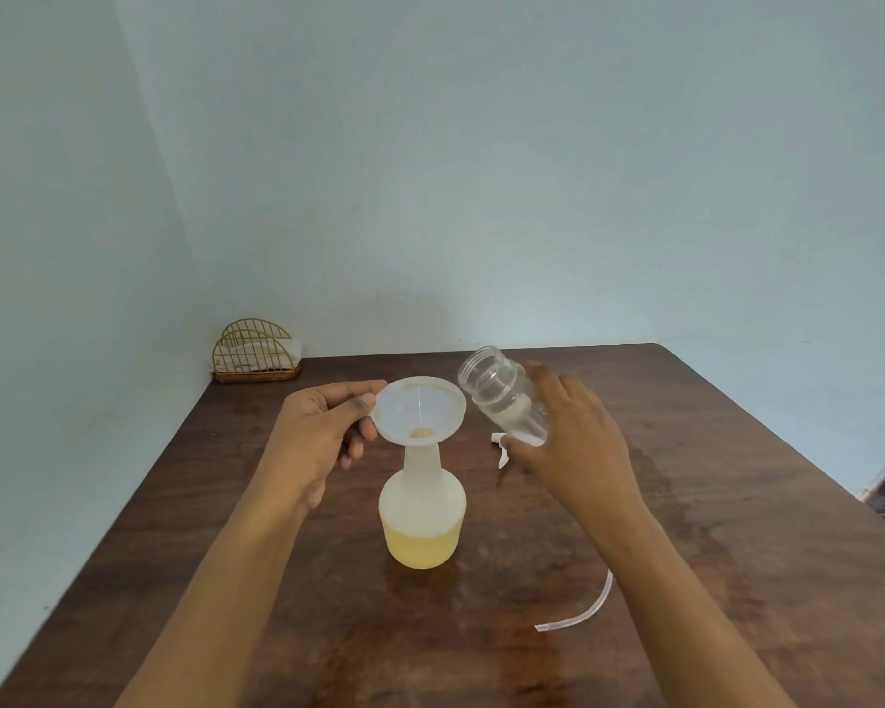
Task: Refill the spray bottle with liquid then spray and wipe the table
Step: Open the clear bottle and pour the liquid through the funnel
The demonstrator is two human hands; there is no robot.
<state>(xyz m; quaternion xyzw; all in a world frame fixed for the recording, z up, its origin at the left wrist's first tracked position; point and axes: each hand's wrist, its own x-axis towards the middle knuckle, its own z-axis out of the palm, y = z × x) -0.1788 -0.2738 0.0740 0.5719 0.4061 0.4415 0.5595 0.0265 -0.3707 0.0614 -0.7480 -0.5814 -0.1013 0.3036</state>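
Note:
A translucent white spray bottle (422, 508) stands upright on the brown wooden table (736, 503), its lower part filled with yellow liquid. A white funnel (420, 411) sits in its neck. My left hand (318, 431) pinches the funnel's rim on the left side. My right hand (578, 442) holds a clear plastic bottle (502, 396), tilted with its open mouth pointing up and left, just right of the funnel. The clear bottle looks nearly empty. The spray head (502, 449) lies on the table behind my right hand, mostly hidden; its clear dip tube (583, 613) shows below my right forearm.
A gold wire napkin holder (256, 352) with white napkins stands at the table's far left corner against the wall. Light blue walls close the left and back sides. The table's right edge runs diagonally at the right.

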